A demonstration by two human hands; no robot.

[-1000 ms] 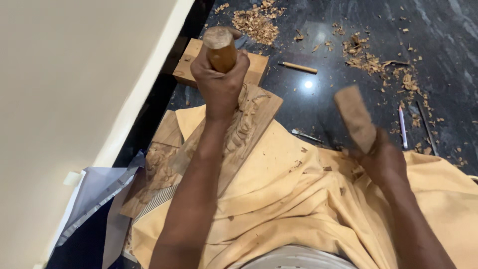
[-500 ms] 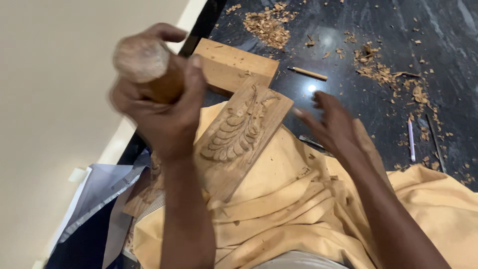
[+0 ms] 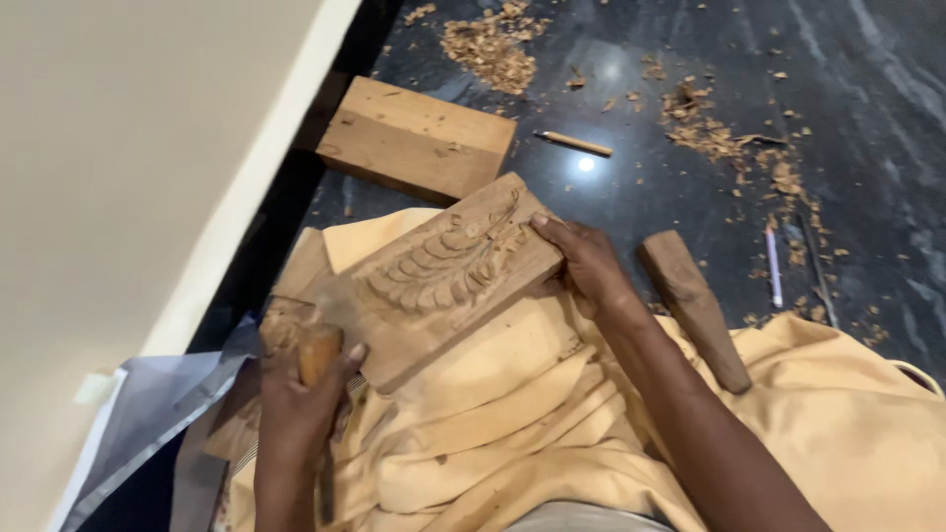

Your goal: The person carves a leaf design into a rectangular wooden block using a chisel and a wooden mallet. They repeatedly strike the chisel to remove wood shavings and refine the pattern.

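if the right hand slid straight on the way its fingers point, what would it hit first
The right hand already touches the carved wooden panel; its fingers point up-left across it, so probably the plain wooden block next, though depth is unclear.

Our left hand (image 3: 301,394) sits low and close to the body, knuckles up, fingers curled into a fist with the thumb laid across the top; it seems closed tight, though blur softens the fingers. Our right forearm runs up from the lower right, wrist nearly straight. Our right hand (image 3: 588,258) lies palm down, fingers stretched forward and together, thumb tucked at the side.
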